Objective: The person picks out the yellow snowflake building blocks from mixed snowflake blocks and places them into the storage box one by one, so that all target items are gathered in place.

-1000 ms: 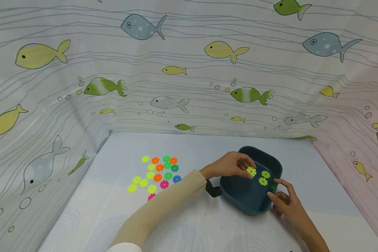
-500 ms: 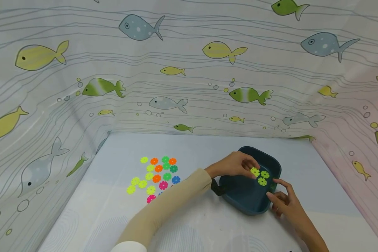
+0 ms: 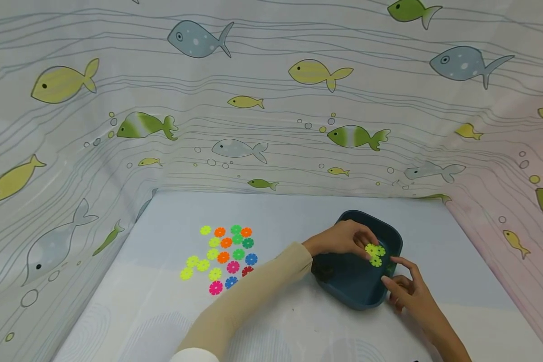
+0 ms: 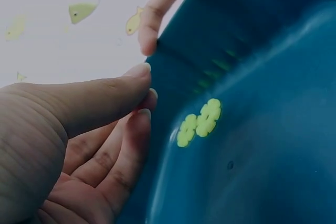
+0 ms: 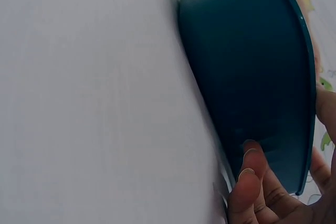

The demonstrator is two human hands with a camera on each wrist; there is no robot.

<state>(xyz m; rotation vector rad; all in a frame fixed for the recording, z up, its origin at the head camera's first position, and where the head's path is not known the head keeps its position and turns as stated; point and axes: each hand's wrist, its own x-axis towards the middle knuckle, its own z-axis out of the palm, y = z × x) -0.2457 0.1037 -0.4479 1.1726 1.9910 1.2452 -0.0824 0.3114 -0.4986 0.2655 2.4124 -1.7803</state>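
Note:
My left hand (image 3: pixel 344 237) is over the inside of a deep blue-green plastic tub (image 3: pixel 355 289). Its thumb and fingers pinch a yellow-green notched plastic disc (image 3: pixel 370 249), which the left wrist view hides behind the fingertips. Two matching discs (image 4: pixel 208 118) lie together on the tub floor, just beyond those fingers. My right hand (image 3: pixel 409 287) grips the tub's near right side. In the right wrist view its fingertips (image 5: pixel 251 161) press on the outer wall (image 5: pixel 247 72), with the thumb side up at the rim.
Several loose notched discs in orange (image 3: pixel 226 243), green (image 3: pixel 238 254), yellow, pink (image 3: pixel 215 287), blue and dark red lie spread on the white table (image 3: pixel 271 216) left of the tub. A fish-patterned curtain (image 3: pixel 253 120) rises behind and along both sides.
The left hand has moved slightly right and down inside the tub, bringing its disc up to the two others in the head view. The right hand keeps its grip on the tub.

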